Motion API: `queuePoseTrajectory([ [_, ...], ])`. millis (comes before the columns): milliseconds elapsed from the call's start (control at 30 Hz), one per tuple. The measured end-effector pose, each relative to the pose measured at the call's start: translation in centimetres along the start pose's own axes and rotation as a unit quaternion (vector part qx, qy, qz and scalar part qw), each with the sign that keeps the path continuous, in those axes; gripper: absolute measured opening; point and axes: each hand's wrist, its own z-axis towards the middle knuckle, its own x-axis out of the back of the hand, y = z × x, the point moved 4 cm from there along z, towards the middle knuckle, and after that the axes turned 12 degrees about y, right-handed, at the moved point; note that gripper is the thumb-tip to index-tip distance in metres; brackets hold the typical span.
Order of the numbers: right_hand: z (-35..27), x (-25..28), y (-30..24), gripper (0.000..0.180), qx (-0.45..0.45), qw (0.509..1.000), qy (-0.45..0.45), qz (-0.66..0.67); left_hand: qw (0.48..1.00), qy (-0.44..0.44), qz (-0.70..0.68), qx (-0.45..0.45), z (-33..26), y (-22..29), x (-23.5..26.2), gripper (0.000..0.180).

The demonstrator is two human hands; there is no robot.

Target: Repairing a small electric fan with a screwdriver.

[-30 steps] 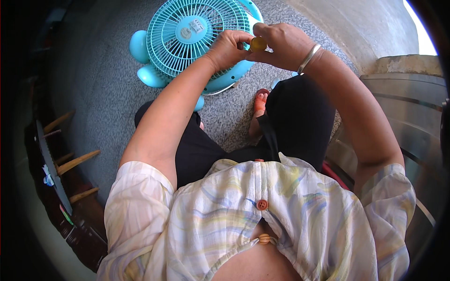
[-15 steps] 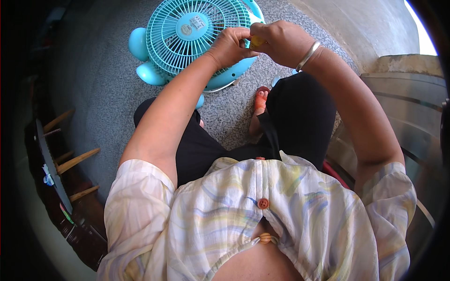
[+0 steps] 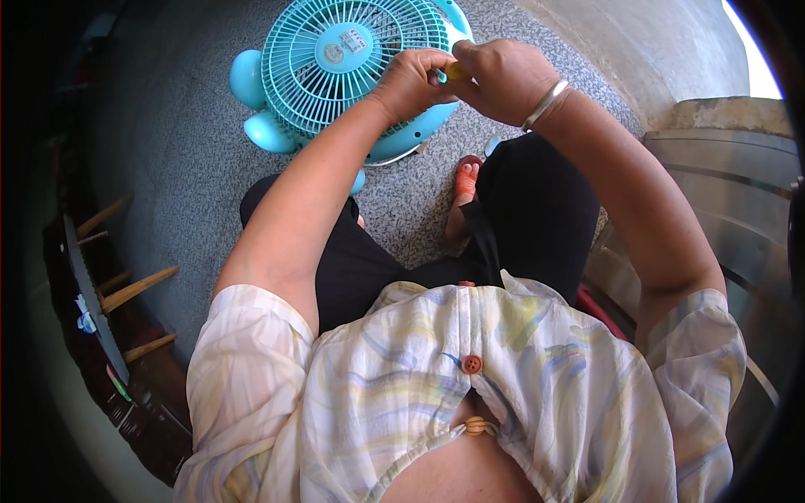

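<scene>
- Landmark: a turquoise fan (image 3: 352, 75) lies grille-up on the speckled grey floor (image 3: 168, 168); all positions below refer to it.
- The left hand (image 3: 415, 84) is over the fan's right edge. Its fingers are curled and bunched, with the fingertips pressed toward the opposite hand.
- The right hand (image 3: 503, 80) is just beyond the fan's right edge, knuckles up, with a silver bangle (image 3: 545, 105) on the wrist.
- A small yellow-orange object (image 3: 457, 71) sits between the two hands, above the right rim of the fan. Only a small part of it shows, so its kind cannot be told.
- Grip state, right hand: fingers closed around the yellow-orange object, which emerges from the thumb side of the fist.
- Grip state, left hand: fingertips drawn together at the exposed end of the same object. Whether they pinch it or only touch it cannot be told.
- The object is held clear of the grille. Contact with the fan's rim cannot be confirmed.
- The fan's round feet (image 3: 251, 92) project on its left side.
- A sandalled foot (image 3: 465, 189) rests on the floor just below the fan's lower right edge.
- The person is seated, in black trousers (image 3: 537, 218) and a pale patterned shirt (image 3: 419, 394).
- A dark wooden rack with pegs (image 3: 109, 293) stands well to the lower left of the fan.
</scene>
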Motion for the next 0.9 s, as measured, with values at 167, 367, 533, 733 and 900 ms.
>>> queuePoseTrajectory([
  [167,-0.2,0.5,1.2,0.035,0.118,0.982,0.103,0.107,0.998,-0.002,-0.064,0.025,0.2,-0.2,-0.4,0.020],
  [367,-0.2,-0.4,0.5,0.035,0.030,0.991,0.098,0.080,0.998,0.008,-0.056,0.008,0.1,-0.7,-0.2,0.022],
  [533,0.5,0.3,1.6,0.033,0.058,0.993,0.077,0.072,0.996,0.015,-0.092,0.012,0.4,-0.9,-0.3,0.024],
  [733,-0.1,-0.2,0.5,0.044,-0.033,0.998,0.047,-0.006,0.999,-0.001,-0.040,0.012,0.1,-0.4,-0.4,0.022],
  [900,-0.5,0.6,1.1,0.038,0.037,0.997,0.064,0.028,0.996,0.020,-0.087,-0.020,0.2,-0.4,-0.2,0.022],
])
